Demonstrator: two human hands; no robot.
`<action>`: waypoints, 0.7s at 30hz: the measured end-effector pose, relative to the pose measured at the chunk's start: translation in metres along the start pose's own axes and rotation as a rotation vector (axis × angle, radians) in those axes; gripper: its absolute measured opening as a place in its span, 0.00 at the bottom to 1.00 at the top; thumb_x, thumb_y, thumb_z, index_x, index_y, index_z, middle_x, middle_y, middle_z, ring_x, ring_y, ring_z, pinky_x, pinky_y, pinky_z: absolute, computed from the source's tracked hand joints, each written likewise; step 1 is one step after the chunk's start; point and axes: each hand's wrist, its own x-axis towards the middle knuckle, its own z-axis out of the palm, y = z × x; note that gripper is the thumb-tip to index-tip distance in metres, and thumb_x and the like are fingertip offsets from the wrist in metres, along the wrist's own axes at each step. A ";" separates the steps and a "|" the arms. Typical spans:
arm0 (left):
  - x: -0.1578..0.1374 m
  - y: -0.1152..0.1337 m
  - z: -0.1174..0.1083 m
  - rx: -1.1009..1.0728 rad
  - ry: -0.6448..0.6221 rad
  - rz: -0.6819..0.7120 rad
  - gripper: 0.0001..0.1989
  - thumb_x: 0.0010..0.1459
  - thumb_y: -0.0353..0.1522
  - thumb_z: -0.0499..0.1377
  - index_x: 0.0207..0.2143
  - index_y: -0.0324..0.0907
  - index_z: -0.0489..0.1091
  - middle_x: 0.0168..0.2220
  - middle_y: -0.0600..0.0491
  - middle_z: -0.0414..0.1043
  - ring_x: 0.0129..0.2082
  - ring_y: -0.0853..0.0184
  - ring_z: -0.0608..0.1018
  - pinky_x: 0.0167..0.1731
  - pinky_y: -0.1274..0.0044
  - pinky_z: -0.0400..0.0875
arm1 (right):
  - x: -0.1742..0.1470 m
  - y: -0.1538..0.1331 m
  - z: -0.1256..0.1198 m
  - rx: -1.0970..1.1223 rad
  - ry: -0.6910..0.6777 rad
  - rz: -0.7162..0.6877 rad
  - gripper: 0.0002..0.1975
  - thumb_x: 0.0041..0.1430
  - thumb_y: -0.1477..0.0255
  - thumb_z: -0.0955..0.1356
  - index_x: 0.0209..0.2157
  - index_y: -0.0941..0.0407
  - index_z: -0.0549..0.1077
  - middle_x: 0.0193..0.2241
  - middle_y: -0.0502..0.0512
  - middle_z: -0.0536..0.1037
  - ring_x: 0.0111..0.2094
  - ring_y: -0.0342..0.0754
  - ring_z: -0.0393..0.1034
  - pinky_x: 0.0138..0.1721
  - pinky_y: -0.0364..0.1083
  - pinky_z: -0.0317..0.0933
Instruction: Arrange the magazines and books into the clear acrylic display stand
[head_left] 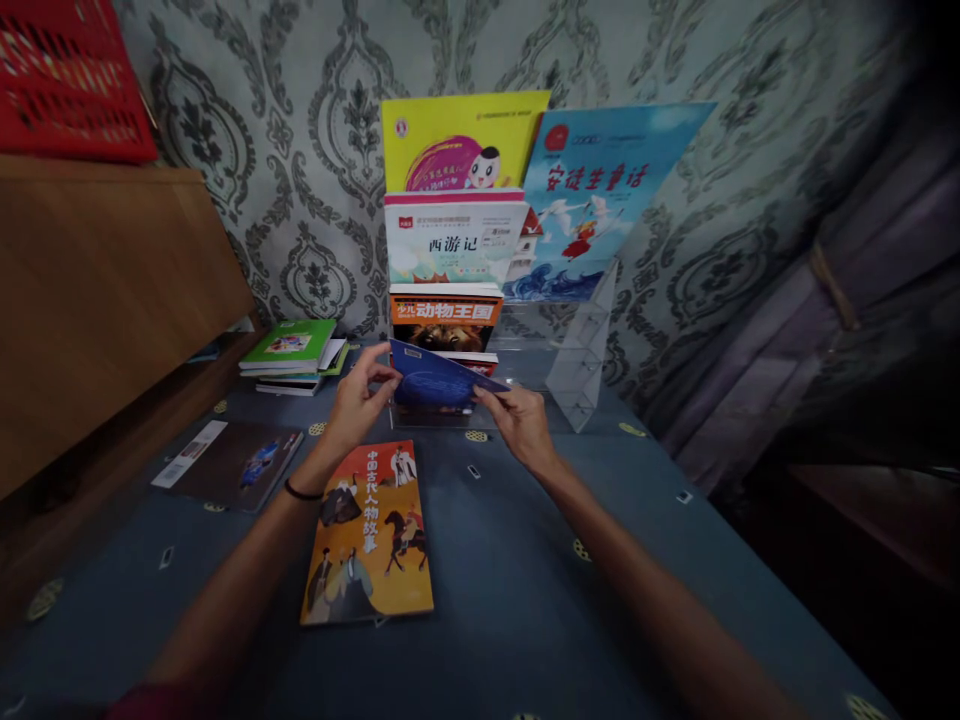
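A dark blue book (429, 382) is tilted in front of the lowest tier of a clear book rack (585, 370). Thumb and fingers of my right hand (517, 420) pinch its right edge. My left hand (364, 395) has its curled fingers at the book's left edge, near the upper corner. Behind it, the rack holds an orange animal book (448, 312), a white book (454, 240), a yellow book (461, 140) and a light blue book (600, 200). Below my hands an orange book (371, 540) lies face up on the table.
A dark book (229, 465) lies at the left, with a stack of books (291, 350) behind it. A wooden cabinet (112, 290) bearing a red basket (71, 85) borders the left side. A curtain (780, 310) hangs at right beside the blue tablecloth (540, 600).
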 end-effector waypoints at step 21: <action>0.002 -0.035 0.017 0.190 0.052 0.000 0.09 0.61 0.32 0.56 0.44 0.43 0.70 0.31 0.56 0.77 0.29 0.68 0.78 0.31 0.79 0.70 | -0.004 0.045 0.012 -0.613 -0.131 -0.086 0.19 0.72 0.60 0.60 0.37 0.53 0.78 0.34 0.58 0.81 0.35 0.52 0.76 0.34 0.45 0.62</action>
